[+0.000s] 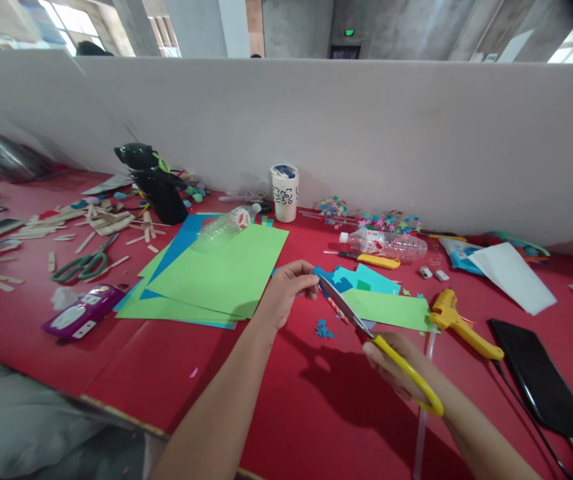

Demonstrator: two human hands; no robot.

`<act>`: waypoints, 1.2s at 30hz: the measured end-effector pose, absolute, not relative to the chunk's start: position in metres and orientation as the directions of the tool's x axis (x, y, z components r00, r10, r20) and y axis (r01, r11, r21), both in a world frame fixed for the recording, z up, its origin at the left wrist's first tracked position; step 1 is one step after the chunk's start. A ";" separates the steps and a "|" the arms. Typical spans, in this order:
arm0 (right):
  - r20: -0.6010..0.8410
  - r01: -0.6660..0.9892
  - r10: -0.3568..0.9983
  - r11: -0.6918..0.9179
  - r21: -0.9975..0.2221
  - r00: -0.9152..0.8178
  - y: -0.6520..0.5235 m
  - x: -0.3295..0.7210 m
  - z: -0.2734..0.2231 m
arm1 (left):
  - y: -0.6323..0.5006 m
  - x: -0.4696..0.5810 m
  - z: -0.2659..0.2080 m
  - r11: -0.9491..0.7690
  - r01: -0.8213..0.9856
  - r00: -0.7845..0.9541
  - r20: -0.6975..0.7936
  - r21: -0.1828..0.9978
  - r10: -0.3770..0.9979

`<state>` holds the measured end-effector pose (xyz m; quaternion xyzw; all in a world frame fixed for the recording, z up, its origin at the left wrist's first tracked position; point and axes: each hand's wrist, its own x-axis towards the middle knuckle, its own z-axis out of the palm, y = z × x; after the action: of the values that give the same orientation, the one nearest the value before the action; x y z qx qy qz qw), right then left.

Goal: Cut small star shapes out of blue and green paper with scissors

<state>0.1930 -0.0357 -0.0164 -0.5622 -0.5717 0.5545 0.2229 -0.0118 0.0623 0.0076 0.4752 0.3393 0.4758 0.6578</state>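
My right hand (392, 363) is closed round the yellow handles of a pair of scissors (350, 312), whose blades point up and left. The blade tips reach my left hand (291, 288), which is pinched closed above the table. Whatever lies between those fingertips is too small to make out. Just below the blades, a little cluster of blue paper stars (323, 329) lies on the red table (316, 407). Behind the scissors are blue paper scraps (366, 277) and a light green paper strip (391, 308).
Green sheets (216, 273) lie to the left, a plastic bottle (226, 227) on them. On the right are a yellow glue gun (459, 323), a black phone (541, 377) and another bottle (391, 244). A yellow cutter (379, 261) and a white cup (285, 193) stand farther back.
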 end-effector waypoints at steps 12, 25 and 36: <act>-0.342 0.383 0.894 -0.219 -0.897 -0.291 -0.034 0.193 -0.019 | 0.064 -0.011 0.005 0.057 -0.320 0.297 0.043 0.946 0.954; -0.287 0.342 0.894 -0.166 -0.925 -0.344 -0.038 0.196 -0.016 | 0.056 -0.006 0.009 -0.034 -0.283 0.260 0.111 0.959 0.959; -0.275 0.343 0.895 -0.150 -0.927 -0.353 -0.038 0.197 -0.017 | 0.056 -0.004 0.009 0.005 -0.305 0.234 0.070 0.952 0.970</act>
<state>0.1969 -0.0382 -0.0172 -0.5126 -0.6036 0.5586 0.2469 -0.0039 0.0560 0.0095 0.4828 0.3442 0.5143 0.6196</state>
